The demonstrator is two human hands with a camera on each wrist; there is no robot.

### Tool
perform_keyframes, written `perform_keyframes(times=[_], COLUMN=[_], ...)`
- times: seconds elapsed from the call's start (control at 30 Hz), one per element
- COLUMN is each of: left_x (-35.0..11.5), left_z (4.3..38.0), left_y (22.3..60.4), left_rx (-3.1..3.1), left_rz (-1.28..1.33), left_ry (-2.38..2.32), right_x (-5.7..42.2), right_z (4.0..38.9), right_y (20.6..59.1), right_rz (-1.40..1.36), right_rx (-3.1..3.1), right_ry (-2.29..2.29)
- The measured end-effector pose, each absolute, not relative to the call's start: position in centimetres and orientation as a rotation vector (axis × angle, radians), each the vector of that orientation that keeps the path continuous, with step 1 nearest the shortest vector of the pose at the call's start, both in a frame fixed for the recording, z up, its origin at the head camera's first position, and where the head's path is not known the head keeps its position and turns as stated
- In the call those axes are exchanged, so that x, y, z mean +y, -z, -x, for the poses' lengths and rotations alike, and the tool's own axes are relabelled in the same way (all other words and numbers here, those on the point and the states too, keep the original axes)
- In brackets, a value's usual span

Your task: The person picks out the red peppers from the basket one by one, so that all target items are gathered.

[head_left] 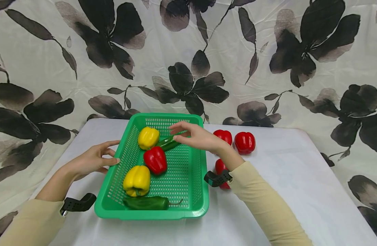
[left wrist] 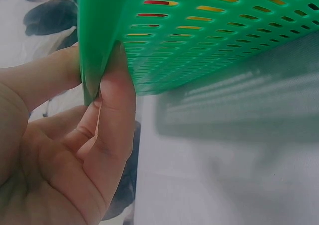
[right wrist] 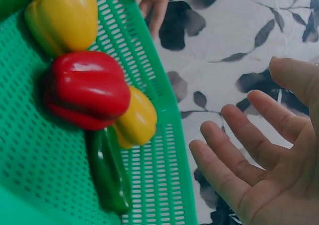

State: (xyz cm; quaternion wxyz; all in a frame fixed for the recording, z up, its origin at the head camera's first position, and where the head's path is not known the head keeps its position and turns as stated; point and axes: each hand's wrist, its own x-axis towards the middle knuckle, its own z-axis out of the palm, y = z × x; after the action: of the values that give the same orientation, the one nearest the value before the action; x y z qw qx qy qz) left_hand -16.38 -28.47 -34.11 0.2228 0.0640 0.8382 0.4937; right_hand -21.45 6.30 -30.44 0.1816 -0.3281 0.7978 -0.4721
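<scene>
My left hand pinches the left rim of the green basket, thumb and fingers on either side of the edge in the left wrist view. Over the basket's far right part hovers my right hand, fingers spread and holding nothing in the right wrist view. Nearest below it lies a green chili pepper, partly hidden by the hand in the head view. A yellow bell pepper, a red bell pepper and a second yellow bell pepper line the basket's left side. Another long green chili pepper lies along the near end.
Right of the basket, a red bell pepper sits on the white table beside another red bell pepper. A third red one is partly hidden by the right wrist strap. Behind hangs a floral cloth.
</scene>
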Motion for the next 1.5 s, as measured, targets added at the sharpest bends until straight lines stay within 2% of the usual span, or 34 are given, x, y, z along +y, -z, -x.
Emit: perform_keyframes(times=[0.53,1.5], left_x=[-28.4,-28.3], left_z=[16.3,16.4], left_y=[33.9,33.9], left_rx=[2.313,2.312], left_rz=[-0.182,-0.167], left_ry=[-1.362,-1.361], right_x=[3.4,-1.0], right_z=[22.2,23.1], right_y=[30.5,33.7], right_rz=[0.750,0.341], right_rx=[2.279,2.203], right_ry=[1.203,1.242])
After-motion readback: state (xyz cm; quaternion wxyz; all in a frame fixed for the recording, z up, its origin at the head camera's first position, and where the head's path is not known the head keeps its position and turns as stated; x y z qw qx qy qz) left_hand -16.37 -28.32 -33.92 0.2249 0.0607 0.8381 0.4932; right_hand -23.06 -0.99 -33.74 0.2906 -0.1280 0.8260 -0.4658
